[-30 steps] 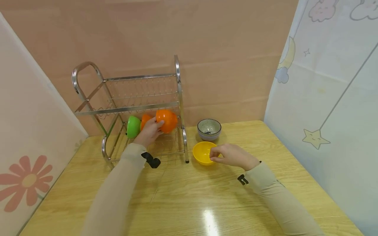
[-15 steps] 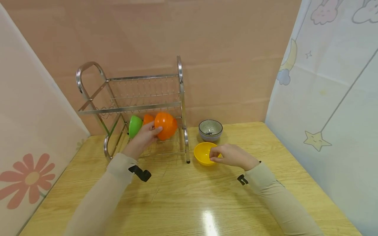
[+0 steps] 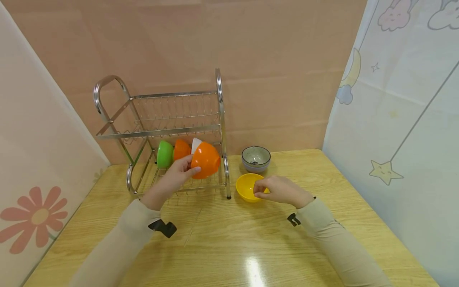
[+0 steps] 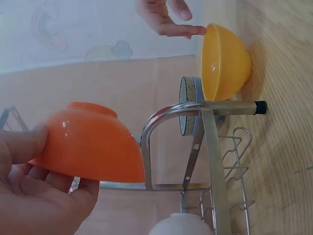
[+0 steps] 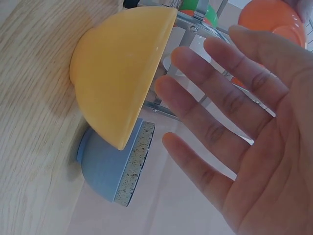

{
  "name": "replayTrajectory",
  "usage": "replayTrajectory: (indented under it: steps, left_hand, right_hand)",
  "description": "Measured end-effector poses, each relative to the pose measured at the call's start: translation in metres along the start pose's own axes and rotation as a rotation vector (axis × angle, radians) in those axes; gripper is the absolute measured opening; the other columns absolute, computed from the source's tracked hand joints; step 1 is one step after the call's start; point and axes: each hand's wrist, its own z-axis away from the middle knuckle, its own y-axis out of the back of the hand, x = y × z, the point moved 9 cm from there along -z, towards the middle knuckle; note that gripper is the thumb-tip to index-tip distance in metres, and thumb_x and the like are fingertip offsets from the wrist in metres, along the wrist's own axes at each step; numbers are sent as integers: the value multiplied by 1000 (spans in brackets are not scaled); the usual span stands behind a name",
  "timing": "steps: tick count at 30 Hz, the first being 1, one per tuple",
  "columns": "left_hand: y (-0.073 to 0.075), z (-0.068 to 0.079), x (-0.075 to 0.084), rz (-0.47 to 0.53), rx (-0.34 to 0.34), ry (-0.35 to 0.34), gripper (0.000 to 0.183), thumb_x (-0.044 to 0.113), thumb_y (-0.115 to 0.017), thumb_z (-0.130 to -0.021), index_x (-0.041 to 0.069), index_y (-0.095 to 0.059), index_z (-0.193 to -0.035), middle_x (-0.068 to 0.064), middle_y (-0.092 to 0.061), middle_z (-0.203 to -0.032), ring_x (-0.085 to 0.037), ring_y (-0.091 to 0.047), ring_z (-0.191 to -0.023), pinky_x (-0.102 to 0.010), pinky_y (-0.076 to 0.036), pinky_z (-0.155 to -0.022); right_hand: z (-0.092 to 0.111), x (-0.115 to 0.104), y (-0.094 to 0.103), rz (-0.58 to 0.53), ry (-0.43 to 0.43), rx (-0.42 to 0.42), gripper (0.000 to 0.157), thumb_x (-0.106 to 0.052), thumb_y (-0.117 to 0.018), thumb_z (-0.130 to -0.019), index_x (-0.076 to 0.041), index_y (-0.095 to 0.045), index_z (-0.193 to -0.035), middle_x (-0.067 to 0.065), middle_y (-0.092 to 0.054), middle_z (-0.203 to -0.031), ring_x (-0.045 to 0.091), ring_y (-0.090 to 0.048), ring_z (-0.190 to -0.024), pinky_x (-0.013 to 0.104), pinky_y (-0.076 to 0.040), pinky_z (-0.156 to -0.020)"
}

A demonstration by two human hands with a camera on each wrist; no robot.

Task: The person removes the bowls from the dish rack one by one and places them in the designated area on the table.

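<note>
My left hand (image 3: 175, 175) pinches an orange bowl (image 3: 206, 160) by its rim, thumb on one side and fingers on the other. That bowl is tilted and hangs in front of the rack's lower tier, its outside facing right. In the left wrist view the held bowl (image 4: 90, 144) appears apart from the rack's tube. My right hand (image 3: 281, 189) hovers at the right rim of a yellow bowl (image 3: 245, 187), fingers loosely bent and holding nothing. The right wrist view has the fingers (image 5: 215, 98) spread beside the yellow bowl (image 5: 120, 68).
A metal two-tier dish rack (image 3: 168, 130) stands at the left. Its lower tier holds a green bowl (image 3: 165, 155), another orange bowl (image 3: 182, 149) and a white bowl (image 3: 196, 144), partly hidden. Behind the yellow bowl is a grey-blue speckled bowl (image 3: 256, 158). Fabric walls border the wooden table (image 3: 222, 239).
My left hand has drawn the orange bowl toward me and down, slightly right, out from the lower tier. The white bowl behind it now shows. My right hand has stayed almost still.
</note>
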Motion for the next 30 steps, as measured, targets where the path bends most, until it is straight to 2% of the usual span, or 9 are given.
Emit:
replayTrajectory:
  steps: [4,10,13,16,20,22,24,26,30]
  left_hand:
    - [-9,4,12,-144,22,-77,35,8,-56,-97,-2,-51,-130,-18,-61,-121,-24,-58,-105,-38,-50,-93]
    - [-32,15,34,-411,-2,-256,23,8,-61,-92,2,-58,-114,-10,-66,-104,-20,-57,-86,-32,-51,-77]
    - [-48,24,49,-591,-43,-415,17,6,-65,-90,5,-59,-106,-8,-67,-96,-17,-60,-81,-29,-53,-73]
    - [-68,35,63,-750,-87,-629,17,6,-70,-86,7,-59,-99,-4,-68,-91,-17,-63,-81,-28,-55,-75]
    - [-92,51,74,-894,-104,-896,19,7,-76,-80,8,-63,-94,1,-71,-88,-15,-68,-85,-27,-55,-82]
    - [-100,56,75,-955,-96,-980,19,5,-77,-79,9,-65,-93,3,-72,-89,-13,-69,-86,-26,-54,-85]
    - [-106,59,73,-1008,-94,-1030,20,4,-78,-79,11,-66,-94,4,-73,-89,-10,-69,-86,-25,-53,-87]
    - [-110,61,71,-1053,-101,-1051,21,4,-78,-79,12,-67,-95,5,-74,-91,-8,-69,-86,-25,-53,-89]
    - [-116,60,62,-1111,-132,-1039,21,6,-78,-80,14,-68,-97,6,-74,-92,-5,-68,-87,-24,-52,-89]
  right_hand:
    - [1,0,0,-5,-1,-1,4,-27,-63,-95,-27,-68,-94,-17,-67,-90,3,-63,-85,29,-53,-78]
    - [2,-2,1,-9,14,1,4,-24,-64,-94,-26,-68,-94,-17,-67,-90,2,-63,-84,29,-54,-77]
    - [1,-3,0,-15,27,-2,4,-25,-64,-94,-26,-68,-94,-16,-68,-90,4,-64,-85,30,-54,-77]
    - [-1,-4,-1,-26,30,-8,4,-25,-64,-94,-26,-67,-93,-15,-68,-91,5,-65,-85,31,-54,-78]
    - [-2,-4,-2,-23,16,-3,4,-27,-65,-93,-25,-69,-92,-15,-69,-89,4,-65,-82,28,-54,-75]
    - [-2,-4,-1,-12,9,6,6,-28,-67,-92,-24,-71,-91,-14,-70,-87,3,-64,-78,26,-54,-70]
    - [-2,-5,0,1,6,12,7,-28,-68,-91,-22,-72,-90,-13,-71,-85,3,-64,-75,24,-52,-67]
    - [-2,-5,0,10,8,15,8,-28,-68,-91,-21,-73,-90,-11,-71,-85,3,-63,-74,23,-52,-65]
    - [-2,-4,0,16,21,19,7,-29,-68,-91,-23,-72,-91,-12,-71,-86,4,-64,-77,24,-53,-68]
